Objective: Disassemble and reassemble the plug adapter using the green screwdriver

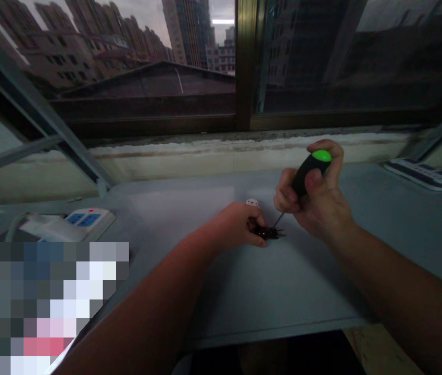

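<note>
My left hand (234, 226) pinches a small, dark, shiny part (269, 233) against the table, with thin prongs sticking out on its right side. What exactly the part is, I cannot make out. A screwdriver (303, 177) with a black handle and a bright green end is gripped in my right hand (324, 205). Its thin shaft slants down to the left, and the tip meets the dark part or lies right at it. Just behind my left fingers is a small white rounded piece (252, 201) with dark holes, partly covered by the hand.
On the left lies a white power strip (101, 221) with blue sockets and a white plug and cable. A flat, pale-and-dark device (421, 173) rests at the far right. Metal struts (84, 156) and a window frame (244, 67) bound the back. The lower left is pixelated.
</note>
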The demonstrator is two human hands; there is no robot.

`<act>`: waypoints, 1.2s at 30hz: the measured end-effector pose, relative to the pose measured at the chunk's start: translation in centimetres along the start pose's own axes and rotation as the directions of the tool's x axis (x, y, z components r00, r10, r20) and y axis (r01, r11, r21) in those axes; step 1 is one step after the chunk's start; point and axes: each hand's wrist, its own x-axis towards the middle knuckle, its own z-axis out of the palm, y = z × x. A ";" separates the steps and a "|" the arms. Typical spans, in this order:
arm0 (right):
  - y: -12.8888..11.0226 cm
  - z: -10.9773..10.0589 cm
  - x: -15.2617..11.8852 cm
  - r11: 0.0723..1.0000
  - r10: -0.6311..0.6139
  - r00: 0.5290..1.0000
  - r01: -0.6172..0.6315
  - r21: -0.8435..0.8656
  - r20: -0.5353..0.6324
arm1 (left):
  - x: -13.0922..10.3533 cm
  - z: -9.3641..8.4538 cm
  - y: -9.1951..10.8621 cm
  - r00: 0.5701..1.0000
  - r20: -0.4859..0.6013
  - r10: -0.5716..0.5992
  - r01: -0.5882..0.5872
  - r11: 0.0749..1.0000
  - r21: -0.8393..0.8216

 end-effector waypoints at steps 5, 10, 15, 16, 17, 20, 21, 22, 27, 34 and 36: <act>0.6 0.3 0.2 0.996 -0.089 0.996 0.089 0.025 0.030 | 0.0 -0.3 0.2 1.000 0.024 0.012 -0.012 1.000 -0.001; 0.3 0.8 0.5 0.992 -0.116 0.991 0.112 -0.065 -0.065 | 0.1 -0.3 0.0 0.998 0.020 0.053 -0.053 0.998 0.021; 0.2 0.9 0.9 0.993 -0.096 0.990 0.089 -0.075 -0.102 | 0.1 -0.3 0.1 0.999 0.012 0.050 -0.051 0.998 0.030; 0.2 0.9 1.0 0.994 -0.096 0.989 0.091 -0.053 -0.114 | 0.1 -0.3 0.1 0.999 0.015 0.046 -0.046 0.999 0.025; 0.2 0.9 1.0 0.994 -0.105 0.986 0.102 -0.026 -0.127 | 0.1 -0.3 0.2 0.999 0.017 0.042 -0.042 0.999 0.019; 0.3 1.1 1.0 0.988 -0.139 0.982 0.147 0.056 -0.124 | 0.1 -0.4 0.1 0.999 0.025 0.047 -0.047 0.999 0.020; 0.2 1.1 1.0 0.985 -0.149 0.982 0.158 0.075 -0.112 | 0.1 -0.4 0.1 0.998 0.027 0.053 -0.054 0.998 0.027; 0.2 1.1 0.9 0.983 -0.155 0.982 0.164 0.083 -0.104 | 0.1 -0.4 0.0 0.998 0.031 0.059 -0.060 0.998 0.033; 0.0 0.9 1.0 0.986 -0.164 0.970 0.161 -0.029 -0.179 | 0.2 -0.3 -0.3 0.998 0.023 0.062 -0.062 0.997 0.038; -0.1 0.8 1.4 0.989 -0.142 0.978 0.136 -0.050 -0.152 | 0.3 -0.1 -0.6 0.998 0.016 0.065 -0.065 0.998 0.015; -0.1 0.6 1.4 0.988 -0.155 0.976 0.155 -0.013 -0.149 | 0.3 -0.1 -0.5 0.998 0.022 0.055 -0.055 0.998 0.003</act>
